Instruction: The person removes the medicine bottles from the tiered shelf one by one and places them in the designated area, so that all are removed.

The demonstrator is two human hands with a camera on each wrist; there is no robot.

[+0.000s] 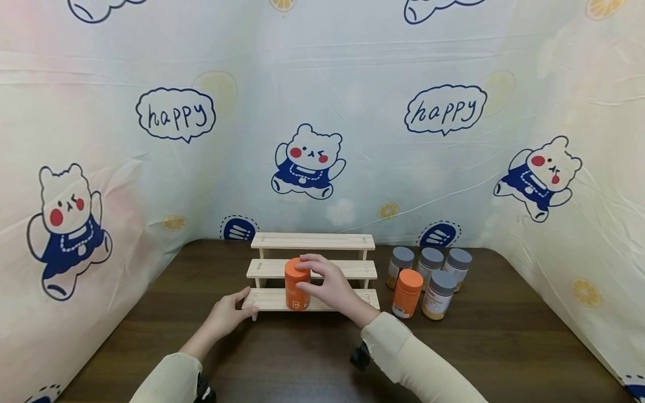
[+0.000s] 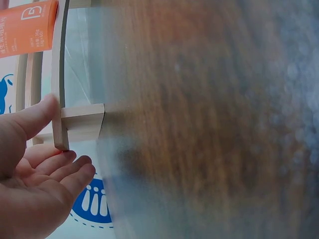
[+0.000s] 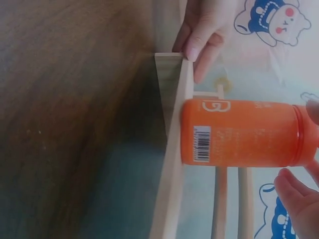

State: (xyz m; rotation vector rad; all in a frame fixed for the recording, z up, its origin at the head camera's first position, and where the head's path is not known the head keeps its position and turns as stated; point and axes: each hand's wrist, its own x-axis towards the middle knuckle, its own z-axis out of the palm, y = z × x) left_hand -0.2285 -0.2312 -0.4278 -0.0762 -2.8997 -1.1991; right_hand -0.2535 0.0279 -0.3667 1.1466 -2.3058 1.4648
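An orange bottle [image 1: 297,288] with an orange lid stands upright on the lowest step of a three-tier wooden rack [image 1: 327,302]. My right hand [image 1: 330,282] holds it around the lid, fingers at the far side and thumb on the near side. In the right wrist view the bottle [image 3: 239,133] shows a barcode, its base right at the board. My left hand [image 1: 227,316] grips the left end of that lowest step. In the left wrist view, the thumb of the left hand [image 2: 45,174] lies on the board's top and the fingers are beneath.
Right of the rack stand a second orange bottle [image 1: 407,294] and several grey-lidded bottles [image 1: 438,296], grouped close together. All stand on a dark wooden table [image 1: 302,358]. A printed cloth [image 1: 373,168] hangs behind and along both sides.
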